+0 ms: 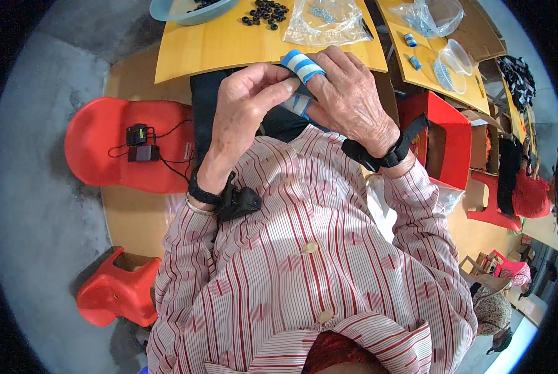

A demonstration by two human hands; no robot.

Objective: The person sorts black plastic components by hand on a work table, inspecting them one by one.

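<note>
Blue-and-white striped wraps (302,66) band one finger and what appears to be the thumb of a person's right hand (357,93), at the upper centre of the frame, just off the near edge of a yellow bench (188,56). The left hand (244,109) reaches in beside them, its thumb and forefinger brought close together at the upper wrap; whether they clamp anything cannot be told. The right hand's other fingers curl downward, tips hidden, and what they grip, if anything, cannot be told.

Beyond, at the top of the frame, lie small black pieces (267,12), a clear plastic bag (325,31) and a pale blue basin (198,15). Two striped rolls (410,40) rest near clear tubs (459,57) at upper right. A red chair (92,146) at left bears black devices (143,153) with cables. Other people sit along the right edge.
</note>
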